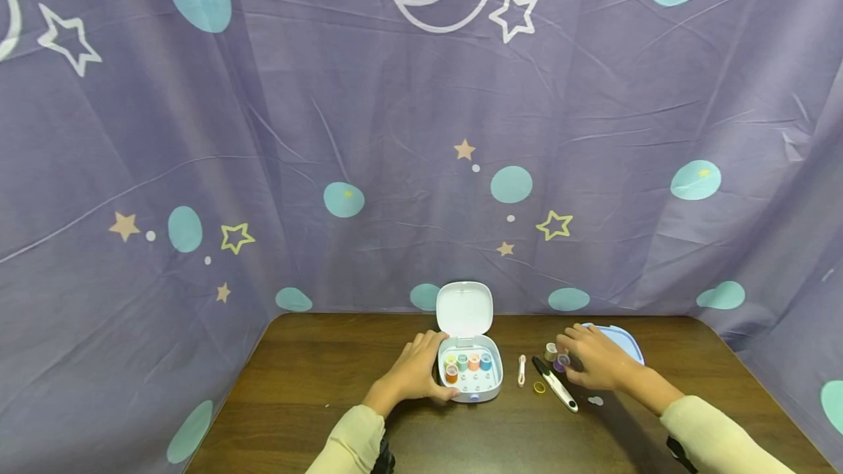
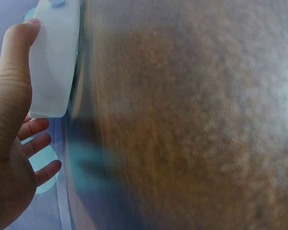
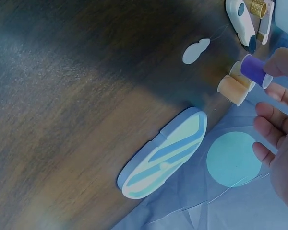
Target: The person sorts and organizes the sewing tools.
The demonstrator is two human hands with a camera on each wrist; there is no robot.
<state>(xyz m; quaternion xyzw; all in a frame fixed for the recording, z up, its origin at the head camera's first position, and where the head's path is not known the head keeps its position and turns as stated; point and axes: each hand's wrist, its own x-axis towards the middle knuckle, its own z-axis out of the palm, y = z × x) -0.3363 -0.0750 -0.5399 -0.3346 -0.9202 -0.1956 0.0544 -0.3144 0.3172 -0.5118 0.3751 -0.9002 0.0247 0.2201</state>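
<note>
My left hand holds a small white sewing box by its left side, thumb at the front corner and fingers behind. The box's lid stands raised at the back. Several thread spools sit inside on pegs, among them a blue spool and an orange spool; other pegs are bare. Over on the right, my right hand pinches a purple thread spool between thumb and index finger. Right by it are a peach-looking spool and a yellowish one, partly hidden.
Between the hands lie a light-coloured bundle, black-and-white thread snips and a gold thimble. A flat silvery needle threader lies nearer the front. Behind the right hand is a blue tray-like piece. Patterned cloth hangs behind the table.
</note>
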